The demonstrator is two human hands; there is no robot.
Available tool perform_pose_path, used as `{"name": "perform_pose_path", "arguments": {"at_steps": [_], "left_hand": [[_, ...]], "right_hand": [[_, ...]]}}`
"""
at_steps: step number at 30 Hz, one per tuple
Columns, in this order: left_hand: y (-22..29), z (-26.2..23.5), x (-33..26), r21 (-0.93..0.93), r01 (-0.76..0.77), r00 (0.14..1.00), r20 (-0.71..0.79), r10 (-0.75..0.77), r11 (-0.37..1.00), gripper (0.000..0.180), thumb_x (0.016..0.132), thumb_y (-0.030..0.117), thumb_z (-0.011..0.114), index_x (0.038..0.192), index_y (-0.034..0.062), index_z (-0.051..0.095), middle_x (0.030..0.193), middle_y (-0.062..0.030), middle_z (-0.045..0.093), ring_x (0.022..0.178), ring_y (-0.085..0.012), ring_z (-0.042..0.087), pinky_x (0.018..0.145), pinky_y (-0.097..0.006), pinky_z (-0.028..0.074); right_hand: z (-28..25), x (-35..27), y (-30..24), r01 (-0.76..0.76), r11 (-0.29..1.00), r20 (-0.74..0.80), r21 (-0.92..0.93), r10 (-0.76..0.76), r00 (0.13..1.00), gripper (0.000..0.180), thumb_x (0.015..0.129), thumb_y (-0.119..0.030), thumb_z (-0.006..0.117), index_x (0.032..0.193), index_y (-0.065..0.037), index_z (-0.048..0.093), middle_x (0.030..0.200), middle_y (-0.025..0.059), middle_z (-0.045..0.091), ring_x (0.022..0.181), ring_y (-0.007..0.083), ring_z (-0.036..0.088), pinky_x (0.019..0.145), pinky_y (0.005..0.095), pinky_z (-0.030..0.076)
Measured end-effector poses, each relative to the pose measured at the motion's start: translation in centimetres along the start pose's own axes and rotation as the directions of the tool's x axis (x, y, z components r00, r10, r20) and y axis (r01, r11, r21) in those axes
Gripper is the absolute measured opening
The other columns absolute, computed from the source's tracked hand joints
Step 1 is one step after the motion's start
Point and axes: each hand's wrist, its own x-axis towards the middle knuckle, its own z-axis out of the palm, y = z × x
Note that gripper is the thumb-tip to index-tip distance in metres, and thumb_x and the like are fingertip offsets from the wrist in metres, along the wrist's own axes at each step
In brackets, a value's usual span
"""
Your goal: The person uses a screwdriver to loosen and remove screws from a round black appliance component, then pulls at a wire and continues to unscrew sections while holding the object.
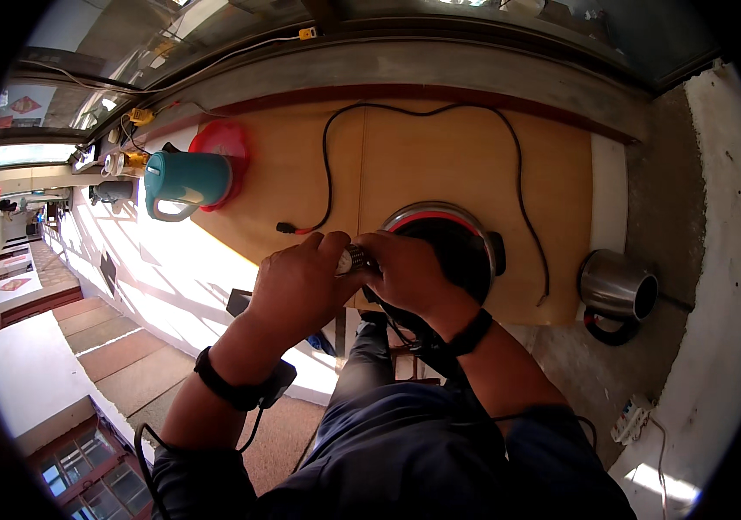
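Note:
My left hand [299, 276] and my right hand [407, 270] meet over the front of the table, fingers closed in a pinch. Between them is a small piece [349, 259] with a pale round face and a dark ridged part; the fingers cover much of it, and its kind is unclear. Just behind and right of my right hand sits a round black appliance [461, 251] with a red ring, a metal rim and a dark side handle. A black power cord [327, 165] loops across the tabletop, one end lying near my left fingers.
On the wooden table [440, 156], a teal pitcher [188, 182] lies at the left by a red plastic basin [230, 156]. A steel kettle [613, 286] is at the right, next to a white wall [726, 260]. A power strip [633, 418] is lower right.

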Motion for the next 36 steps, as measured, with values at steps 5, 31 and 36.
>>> {"name": "perform_pose_path", "arguments": {"at_steps": [5,31,36], "left_hand": [[-1.2,1.3,0.2,0.092,-0.285,0.952,-0.085,0.293,0.954,0.028,0.089,0.025,0.072,0.107,0.0069,0.063,0.092,-0.0116,0.065,0.080,-0.0334,0.070,0.067,-0.043,0.058],[-0.4,0.4,-0.3,0.074,-0.125,0.992,0.016,0.125,0.989,0.034,0.087,0.016,0.078,0.112,0.0015,0.062,0.098,-0.0180,0.070,0.083,-0.0363,0.073,0.068,-0.042,0.058],[-0.7,0.6,-0.4,0.002,-0.140,0.987,-0.080,0.140,0.990,0.032,0.086,0.022,0.076,0.109,0.0049,0.061,0.095,-0.0190,0.069,0.081,-0.0373,0.072,0.066,-0.044,0.058]], "right_hand": [[0.3,0.1,-0.2,-0.031,0.999,-0.028,0.023,0.032,0.999,0.028,0.080,-0.017,0.078,0.104,-0.010,0.067,0.087,0.0099,0.068,0.082,0.0326,0.069,0.068,0.0413,0.054],[1.2,-0.4,-0.2,-0.104,0.991,0.017,0.087,0.103,0.995,0.036,0.085,-0.024,0.078,0.116,-0.010,0.065,0.097,0.0076,0.072,0.088,0.0290,0.072,0.073,0.0392,0.057],[0.8,-0.8,0.0,-0.054,0.997,0.000,0.052,0.054,0.999,0.036,0.088,-0.025,0.076,0.119,-0.011,0.064,0.098,0.0076,0.072,0.089,0.0289,0.072,0.073,0.0391,0.056]]}}
